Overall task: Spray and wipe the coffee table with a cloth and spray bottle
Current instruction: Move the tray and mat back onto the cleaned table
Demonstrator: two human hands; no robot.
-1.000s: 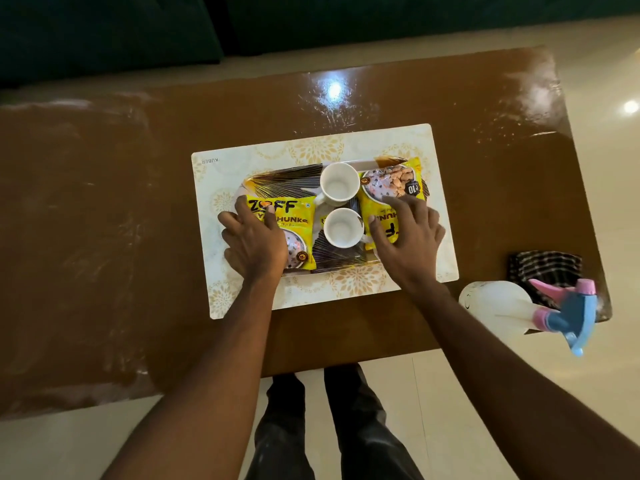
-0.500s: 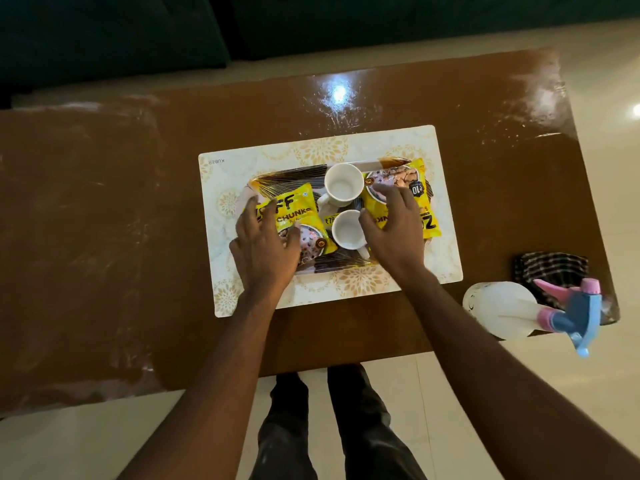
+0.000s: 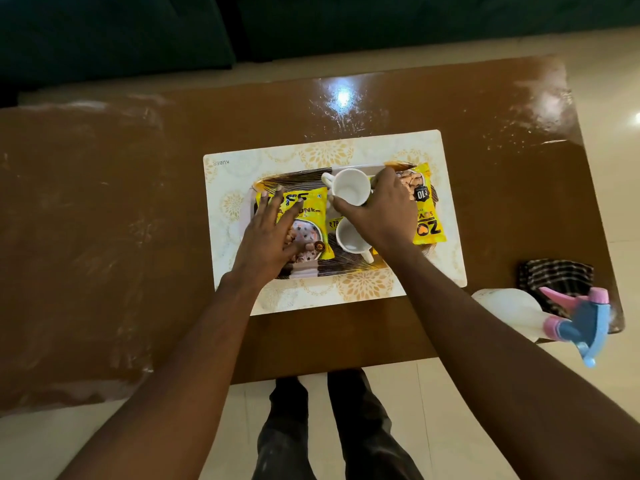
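Head view, mid-frame: my left hand [image 3: 273,237] lies flat steadying the snack packet [image 3: 311,206], my right hand [image 3: 381,213] grips the upper cup [image 3: 348,188], probably clearing the bench [image 3: 104,237] for wiping

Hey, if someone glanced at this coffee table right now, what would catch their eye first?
Bright yellow snack packets and two white cups on a dark tray mid-table, the left hand flat on the left packet, the right hand round the far cup. Next, the pink-and-blue spray bottle at the coffee table's near right corner beside a checked cloth.
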